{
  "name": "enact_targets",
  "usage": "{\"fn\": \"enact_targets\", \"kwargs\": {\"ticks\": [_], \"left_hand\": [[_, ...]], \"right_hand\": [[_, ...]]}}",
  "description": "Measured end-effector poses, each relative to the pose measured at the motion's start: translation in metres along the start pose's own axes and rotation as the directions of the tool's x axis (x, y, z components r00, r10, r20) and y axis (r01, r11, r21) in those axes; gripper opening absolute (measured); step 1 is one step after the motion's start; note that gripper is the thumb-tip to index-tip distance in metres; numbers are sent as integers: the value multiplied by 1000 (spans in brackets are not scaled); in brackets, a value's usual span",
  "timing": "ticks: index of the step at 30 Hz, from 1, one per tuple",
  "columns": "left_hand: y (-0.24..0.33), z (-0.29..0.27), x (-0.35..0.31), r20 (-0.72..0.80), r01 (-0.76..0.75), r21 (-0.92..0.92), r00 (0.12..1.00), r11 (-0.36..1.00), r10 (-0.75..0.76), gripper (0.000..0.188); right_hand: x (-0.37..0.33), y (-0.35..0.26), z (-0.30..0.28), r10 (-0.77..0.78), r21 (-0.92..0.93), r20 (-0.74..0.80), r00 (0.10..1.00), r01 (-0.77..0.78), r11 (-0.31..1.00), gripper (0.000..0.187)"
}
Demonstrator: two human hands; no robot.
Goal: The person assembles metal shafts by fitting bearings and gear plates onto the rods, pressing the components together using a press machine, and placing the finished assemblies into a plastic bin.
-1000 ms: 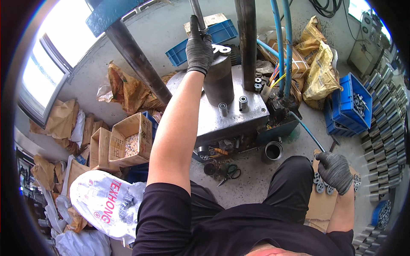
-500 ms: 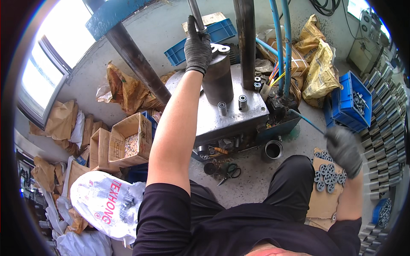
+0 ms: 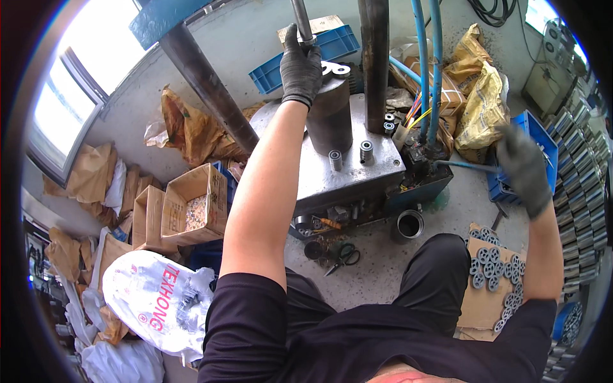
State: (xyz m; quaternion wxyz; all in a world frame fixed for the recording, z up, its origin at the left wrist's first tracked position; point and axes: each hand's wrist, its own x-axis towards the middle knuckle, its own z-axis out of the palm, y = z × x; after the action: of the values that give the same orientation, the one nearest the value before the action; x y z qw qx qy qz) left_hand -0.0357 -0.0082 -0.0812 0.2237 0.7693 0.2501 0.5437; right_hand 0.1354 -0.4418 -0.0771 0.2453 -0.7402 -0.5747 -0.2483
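My left hand (image 3: 300,75), in a dark grey glove, is closed around the lower end of an upright metal rod (image 3: 301,18), thumb pointing up beside it. A thick dark steel cylinder (image 3: 331,121) stands right below on the metal machine table (image 3: 319,182), with flat light metal links (image 3: 336,69) on its top. Out to the right, my gloved right hand (image 3: 525,169) is smeared by motion. It is at the outer end of a thin blue lever (image 3: 465,165), which runs level to the machine; its fingers are closed on that end.
Two small ribbed metal sleeves (image 3: 366,150) stand on the table front. A dark column (image 3: 374,70) and blue hoses (image 3: 437,76) rise behind. On the floor are a round metal can (image 3: 408,225), scissors (image 3: 347,255), cardboard with spoked metal rings (image 3: 490,262), a blue bin (image 3: 539,143) and cartons (image 3: 195,204).
My right hand has swung up and away from me, and the blue lever has risen with it from slanting down to level. My left hand stays at the rod.
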Motion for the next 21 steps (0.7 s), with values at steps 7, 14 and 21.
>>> {"fn": "enact_targets", "kwargs": {"ticks": [7, 14, 21], "left_hand": [[-5, 1, 4, -17, -7, 39, 1000, 999, 7, 49], [-6, 2, 6, -18, -10, 41, 1000, 999, 11, 47], [-10, 4, 7, -20, -6, -24, 1000, 1000, 6, 43]], "right_hand": [[-128, -39, -18, 146, 38, 708, 691, -245, 969, 22], [-117, -39, -19, 180, 53, 694, 697, -299, 953, 22], [-107, -42, -24, 195, 79, 662, 724, -326, 942, 29]]}}
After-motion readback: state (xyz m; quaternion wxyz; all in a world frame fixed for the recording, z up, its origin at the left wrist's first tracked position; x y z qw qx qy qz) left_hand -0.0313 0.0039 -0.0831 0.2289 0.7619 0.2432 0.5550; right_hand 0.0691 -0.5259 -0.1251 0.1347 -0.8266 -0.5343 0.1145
